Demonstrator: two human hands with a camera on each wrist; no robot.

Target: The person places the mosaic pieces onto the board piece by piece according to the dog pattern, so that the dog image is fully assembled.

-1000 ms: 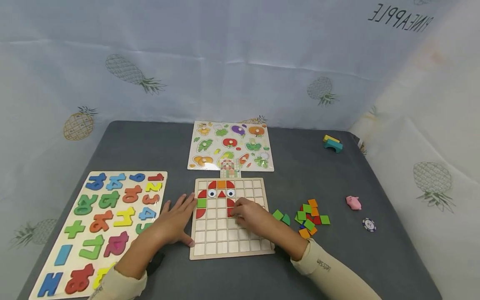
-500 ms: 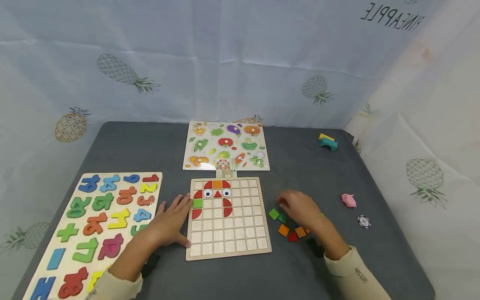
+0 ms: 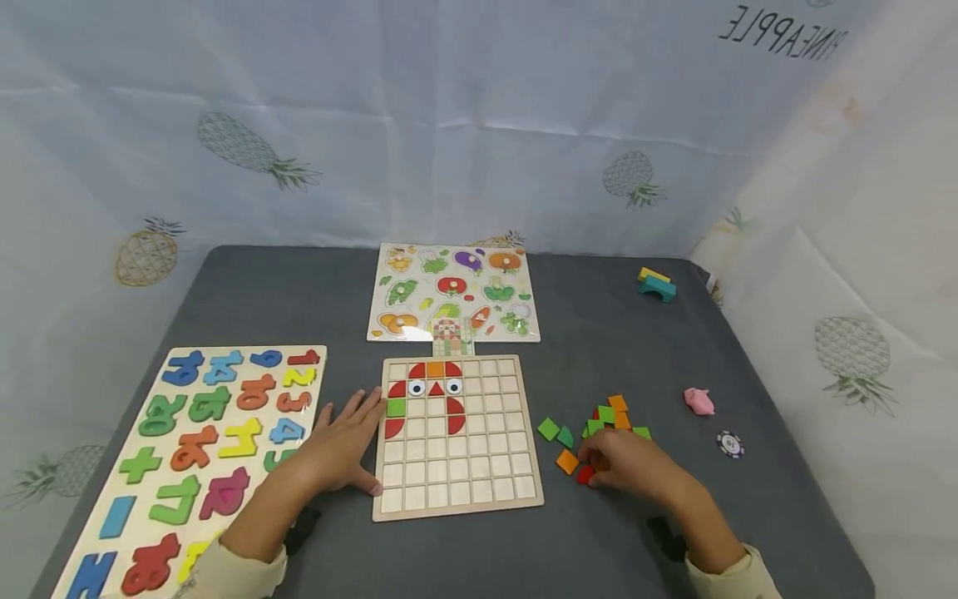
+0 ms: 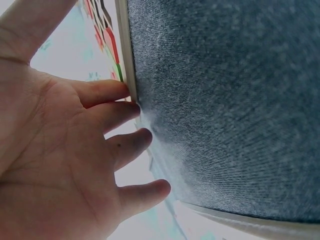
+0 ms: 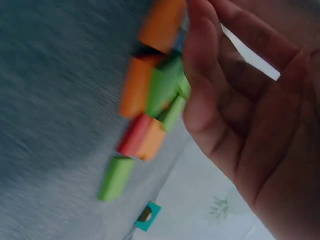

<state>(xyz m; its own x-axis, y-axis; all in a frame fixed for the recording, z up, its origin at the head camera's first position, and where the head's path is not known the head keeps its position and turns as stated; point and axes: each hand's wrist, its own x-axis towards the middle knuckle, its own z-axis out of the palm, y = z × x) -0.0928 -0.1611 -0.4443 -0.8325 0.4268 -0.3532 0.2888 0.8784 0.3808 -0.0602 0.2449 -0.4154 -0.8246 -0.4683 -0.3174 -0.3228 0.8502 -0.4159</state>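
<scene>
A square wooden grid board [image 3: 479, 466] lies at mid-table, partly filled with red, green and orange pieces and two googly eyes [image 3: 453, 386]. My left hand [image 3: 340, 449] spreads along its left side, fingertips and thumb right at the edge; the left wrist view shows the fingers fairly straight. To the right of the board, my right hand [image 3: 629, 462] is low over a heap of small coloured tiles [image 3: 608, 413], fingers bent, fingertips by a red tile [image 3: 586, 475]. An orange tile [image 3: 566, 461] lies just left of them. I cannot tell whether the fingertips pinch a tile.
A small pattern card [image 3: 452, 337] overlaps a vegetable puzzle board [image 3: 452, 291] behind the grid. On the left lies a number puzzle board [image 3: 190, 482]. A pink pig [image 3: 699, 401], a poker chip [image 3: 729, 444] and arched blocks [image 3: 657, 287] sit to the right.
My right hand has left the red pieces in the grid, gone right to the tile heap, then down toward its near side. The left hand stays at the board's edge.
</scene>
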